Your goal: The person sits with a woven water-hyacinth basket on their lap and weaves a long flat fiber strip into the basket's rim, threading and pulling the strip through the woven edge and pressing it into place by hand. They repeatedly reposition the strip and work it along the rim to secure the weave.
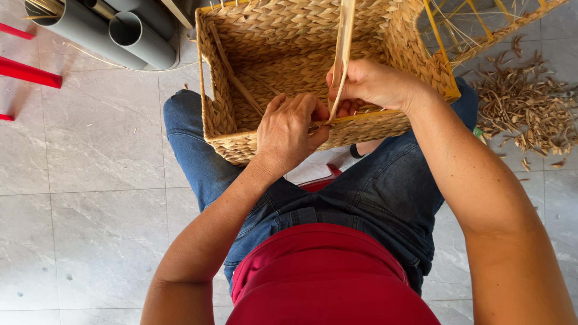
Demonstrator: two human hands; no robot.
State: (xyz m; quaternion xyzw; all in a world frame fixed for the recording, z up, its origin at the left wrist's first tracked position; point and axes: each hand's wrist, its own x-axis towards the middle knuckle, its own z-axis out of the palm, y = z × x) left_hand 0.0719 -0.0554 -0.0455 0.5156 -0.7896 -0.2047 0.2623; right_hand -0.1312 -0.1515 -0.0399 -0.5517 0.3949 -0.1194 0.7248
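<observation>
A rectangular woven straw basket (283,54) on a yellow wire frame rests on my knees, its opening facing me. My left hand (292,129) grips the basket's near rim, fingers curled over the edge. My right hand (367,84) pinches a long flat pale straw strand (344,42) that runs upward from the rim past the top of the view. Both hands meet at the rim's middle. The strand's lower end is hidden between my fingers.
Grey plastic pipes (129,33) lie at the top left, with red bars (27,71) at the left edge. A heap of dried straw cuttings (524,102) covers the tiled floor (90,180) at the right. A bare yellow wire frame (475,24) stands behind the basket.
</observation>
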